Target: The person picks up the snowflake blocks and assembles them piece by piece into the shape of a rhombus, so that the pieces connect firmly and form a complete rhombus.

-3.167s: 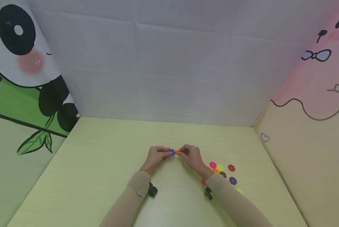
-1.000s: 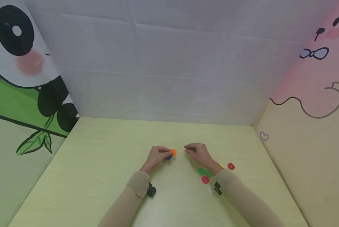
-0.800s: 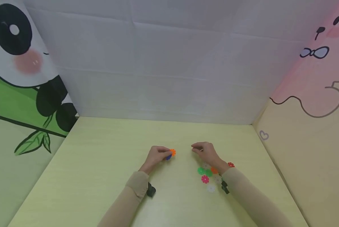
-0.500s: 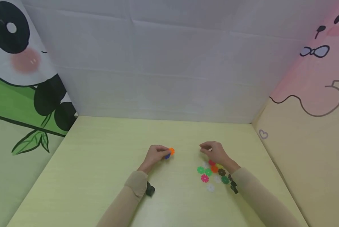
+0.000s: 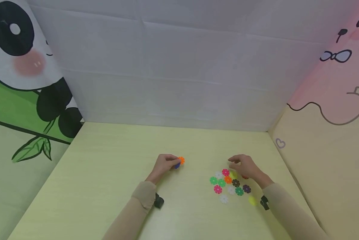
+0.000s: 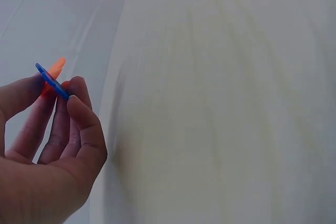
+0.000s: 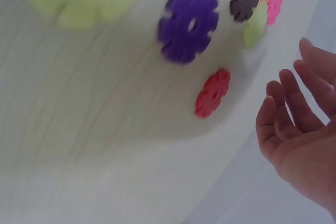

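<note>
My left hand (image 5: 163,166) pinches a blue notched plastic disc, a snowflake-type building piece, between thumb and fingers. An orange snowflake disc (image 5: 182,160) is slotted onto it and sticks out past the fingertips. In the left wrist view the blue disc (image 6: 54,83) shows edge-on, crossing the orange one. My right hand (image 5: 246,165) hovers with loosely bent fingers and nothing in them, just beyond the scattered discs. Beneath it lies a red disc (image 7: 212,93), partly covered in the head view. A purple disc (image 7: 189,24) lies close to the red one.
Several loose discs lie right of centre on the pale table (image 5: 122,150), among them a green disc (image 5: 213,180), a dark brown disc (image 5: 235,183), a white disc (image 5: 224,199) and a yellow disc (image 5: 253,200). A white wall (image 5: 179,73) closes the back; printed panels stand at both sides.
My right hand has let go of the orange disc and moved right, over the loose discs, uncovering more of them. My left hand stays put with the joined pair, which has turned.
</note>
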A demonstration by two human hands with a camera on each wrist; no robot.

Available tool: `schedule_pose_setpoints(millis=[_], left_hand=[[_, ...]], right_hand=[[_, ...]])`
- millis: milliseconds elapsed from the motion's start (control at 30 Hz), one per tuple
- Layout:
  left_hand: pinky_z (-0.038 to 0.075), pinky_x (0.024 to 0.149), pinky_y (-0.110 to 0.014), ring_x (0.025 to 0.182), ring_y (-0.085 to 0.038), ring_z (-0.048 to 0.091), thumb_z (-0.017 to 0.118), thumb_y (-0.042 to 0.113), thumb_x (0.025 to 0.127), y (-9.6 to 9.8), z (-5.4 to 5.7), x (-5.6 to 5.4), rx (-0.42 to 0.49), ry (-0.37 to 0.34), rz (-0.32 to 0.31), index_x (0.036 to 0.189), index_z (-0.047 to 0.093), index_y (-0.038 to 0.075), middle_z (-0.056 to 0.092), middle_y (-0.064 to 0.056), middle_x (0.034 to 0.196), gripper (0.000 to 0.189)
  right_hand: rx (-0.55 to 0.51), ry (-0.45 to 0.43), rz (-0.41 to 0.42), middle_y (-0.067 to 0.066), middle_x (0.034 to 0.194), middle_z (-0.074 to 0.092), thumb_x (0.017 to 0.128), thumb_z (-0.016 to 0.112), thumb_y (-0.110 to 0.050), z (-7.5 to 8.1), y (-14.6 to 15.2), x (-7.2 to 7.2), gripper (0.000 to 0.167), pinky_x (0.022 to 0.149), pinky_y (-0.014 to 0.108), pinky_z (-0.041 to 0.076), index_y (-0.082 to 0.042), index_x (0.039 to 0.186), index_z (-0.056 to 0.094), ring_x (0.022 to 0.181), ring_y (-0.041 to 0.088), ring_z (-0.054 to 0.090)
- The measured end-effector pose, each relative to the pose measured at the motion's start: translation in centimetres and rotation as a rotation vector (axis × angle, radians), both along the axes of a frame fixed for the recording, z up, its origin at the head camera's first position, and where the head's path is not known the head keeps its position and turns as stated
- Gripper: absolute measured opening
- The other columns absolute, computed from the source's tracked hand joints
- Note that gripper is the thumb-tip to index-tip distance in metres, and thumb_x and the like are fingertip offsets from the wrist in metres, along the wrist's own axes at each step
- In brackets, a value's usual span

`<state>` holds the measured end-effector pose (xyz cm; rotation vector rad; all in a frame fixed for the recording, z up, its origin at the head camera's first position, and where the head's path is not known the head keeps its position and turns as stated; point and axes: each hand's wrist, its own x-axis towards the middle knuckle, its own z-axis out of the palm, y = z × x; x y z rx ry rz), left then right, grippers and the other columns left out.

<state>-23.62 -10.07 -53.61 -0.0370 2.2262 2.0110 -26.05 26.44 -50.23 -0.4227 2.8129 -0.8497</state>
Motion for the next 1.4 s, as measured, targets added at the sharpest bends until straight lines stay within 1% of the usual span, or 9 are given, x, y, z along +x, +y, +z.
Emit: schedule_pose_setpoints(millis=[167,333,500,800,1033,1133,1233,1267,1400], left_hand=[[0.052,0.068,-0.031,0.076,-0.02,0.064,0.074,0.018,0.085,-0.2,-0.2,0.0,-0.007,0.005,-0.001,0.092,0.074,0.002,0.07,-0.008,0.086,0.017],[0.052,0.069,-0.031,0.077,-0.02,0.064,0.074,0.019,0.085,-0.4,-0.1,0.1,-0.017,-0.003,0.015,0.092,0.074,0.002,0.07,-0.008,0.086,0.018],[0.052,0.068,-0.03,0.076,-0.019,0.064,0.073,0.018,0.085,-0.4,0.1,0.3,-0.022,-0.009,0.018,0.092,0.074,0.001,0.07,-0.008,0.086,0.018],[0.053,0.068,-0.031,0.076,-0.02,0.066,0.073,0.017,0.086,-0.4,0.2,0.4,0.002,0.001,0.003,0.092,0.074,0.0,0.07,-0.009,0.084,0.018],[0.052,0.068,-0.03,0.076,-0.019,0.065,0.073,0.018,0.086,-0.4,0.4,0.5,-0.008,-0.006,-0.001,0.091,0.074,0.001,0.071,-0.008,0.085,0.018],[0.052,0.072,-0.034,0.079,-0.026,0.065,0.07,0.016,0.088,-0.4,1.9,1.1,-0.008,-0.013,-0.029,0.095,0.073,-0.004,0.07,-0.016,0.088,0.021],[0.052,0.075,-0.04,0.082,-0.032,0.064,0.069,0.014,0.089,-0.4,2.3,1.3,0.009,-0.025,-0.051,0.098,0.071,-0.008,0.068,-0.023,0.092,0.023],[0.051,0.076,-0.041,0.083,-0.033,0.063,0.069,0.014,0.089,-0.4,2.3,1.3,0.011,-0.029,-0.055,0.099,0.07,-0.008,0.068,-0.025,0.094,0.024],[0.052,0.072,-0.036,0.078,-0.025,0.063,0.072,0.018,0.087,-0.4,0.7,0.7,0.019,-0.025,-0.017,0.095,0.073,-0.004,0.069,-0.019,0.089,0.024]], right_hand=[[0.068,-0.072,-0.006,0.014,0.113,0.061,0.087,0.069,-0.013,0.2,1.8,-0.1,0.029,0.077,0.041,0.052,-0.005,0.116,0.066,0.102,0.033,0.054],[0.101,-0.124,0.008,0.014,0.114,0.061,0.083,0.073,-0.01,0.3,3.0,-0.2,0.033,0.083,0.045,0.049,-0.004,0.115,0.067,0.102,0.033,0.054],[0.101,-0.18,0.004,0.01,0.106,0.062,0.078,0.078,-0.01,0.1,4.3,0.0,0.035,0.084,0.047,0.048,-0.004,0.111,0.067,0.094,0.028,0.054],[0.13,-0.142,0.015,0.004,0.088,0.059,0.076,0.081,-0.01,-0.4,5.4,0.5,0.025,0.076,0.041,0.05,-0.006,0.097,0.068,0.08,0.023,0.051],[0.13,-0.146,0.001,0.004,0.085,0.057,0.076,0.08,-0.009,-0.4,5.4,0.9,0.022,0.074,0.037,0.048,-0.006,0.092,0.066,0.079,0.022,0.049],[0.122,-0.149,0.003,0.004,0.083,0.056,0.076,0.08,-0.008,-0.5,5.4,1.0,0.023,0.072,0.036,0.048,-0.006,0.091,0.063,0.078,0.022,0.049],[0.107,-0.137,0.012,0.002,0.081,0.055,0.076,0.08,-0.008,-0.5,5.5,0.9,0.023,0.07,0.035,0.048,-0.006,0.089,0.061,0.076,0.021,0.049],[0.1,-0.135,0.016,0.002,0.081,0.056,0.076,0.08,-0.008,-0.5,5.6,0.8,0.022,0.07,0.034,0.048,-0.006,0.089,0.061,0.075,0.021,0.05],[0.065,-0.133,0.033,0.001,0.081,0.059,0.081,0.075,-0.007,-0.4,5.7,0.3,0.015,0.069,0.033,0.048,-0.007,0.088,0.062,0.074,0.02,0.052]])
